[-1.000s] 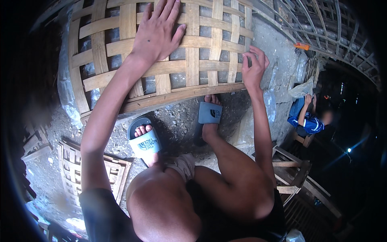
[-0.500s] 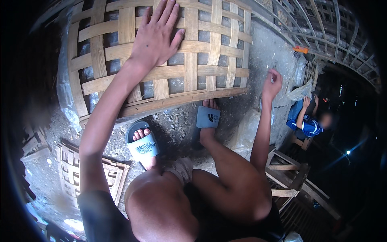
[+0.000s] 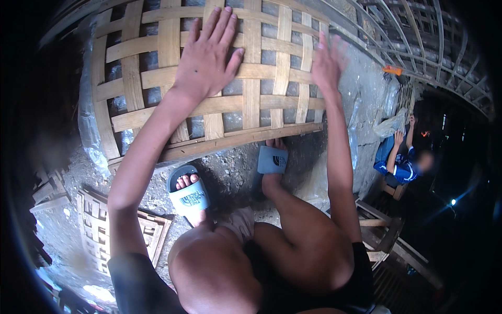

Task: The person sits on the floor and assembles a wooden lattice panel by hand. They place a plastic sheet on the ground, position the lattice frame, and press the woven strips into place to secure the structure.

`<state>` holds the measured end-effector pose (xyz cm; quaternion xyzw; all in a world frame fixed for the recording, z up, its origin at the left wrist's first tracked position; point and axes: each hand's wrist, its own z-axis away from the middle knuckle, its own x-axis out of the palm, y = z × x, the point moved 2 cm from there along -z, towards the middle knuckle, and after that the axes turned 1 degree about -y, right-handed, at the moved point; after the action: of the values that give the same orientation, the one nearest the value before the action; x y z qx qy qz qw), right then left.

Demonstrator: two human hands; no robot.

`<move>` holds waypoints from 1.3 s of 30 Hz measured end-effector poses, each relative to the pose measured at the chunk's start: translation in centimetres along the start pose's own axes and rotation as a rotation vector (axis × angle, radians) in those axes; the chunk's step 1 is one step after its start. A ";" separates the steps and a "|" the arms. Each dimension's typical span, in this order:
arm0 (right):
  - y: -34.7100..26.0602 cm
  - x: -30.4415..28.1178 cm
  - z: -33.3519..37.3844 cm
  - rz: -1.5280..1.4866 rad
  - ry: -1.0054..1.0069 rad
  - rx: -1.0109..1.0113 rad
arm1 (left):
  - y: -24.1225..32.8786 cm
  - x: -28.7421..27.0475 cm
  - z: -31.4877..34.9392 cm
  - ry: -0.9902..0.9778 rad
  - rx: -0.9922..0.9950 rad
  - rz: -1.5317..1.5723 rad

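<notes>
A large woven bamboo panel with a wooden strip along its near edge lies in front of me. My left hand rests flat on its middle, fingers spread toward the far side and holding nothing. At the panel's right edge is my right hand, its fingers stretched out and partly smeared by motion. Whether that hand touches the slats or hovers over them, I cannot tell. Grey floor shows through the gaps in the weave.
My feet, in grey slide sandals, stand at the panel's near edge. A smaller woven panel lies at the left. Wooden frames stand at the right. Farther right sits another person in blue. Curved slats and an orange object are at upper right.
My right hand has moved left and away from me, from above the floor to the panel's right edge, and its curled fingers have straightened. My left hand stays flat on the panel.
</notes>
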<state>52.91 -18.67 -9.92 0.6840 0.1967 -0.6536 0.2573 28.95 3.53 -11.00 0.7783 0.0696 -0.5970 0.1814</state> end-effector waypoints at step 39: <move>-11.1 0.3 -4.6 -0.288 0.420 -0.115 | 0.1 -0.1 -0.2 -0.042 0.014 -0.017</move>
<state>49.82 -7.10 -11.25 0.7539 0.3780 -0.5149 0.1539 29.15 3.54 -10.79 0.7661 0.0682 -0.6154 0.1722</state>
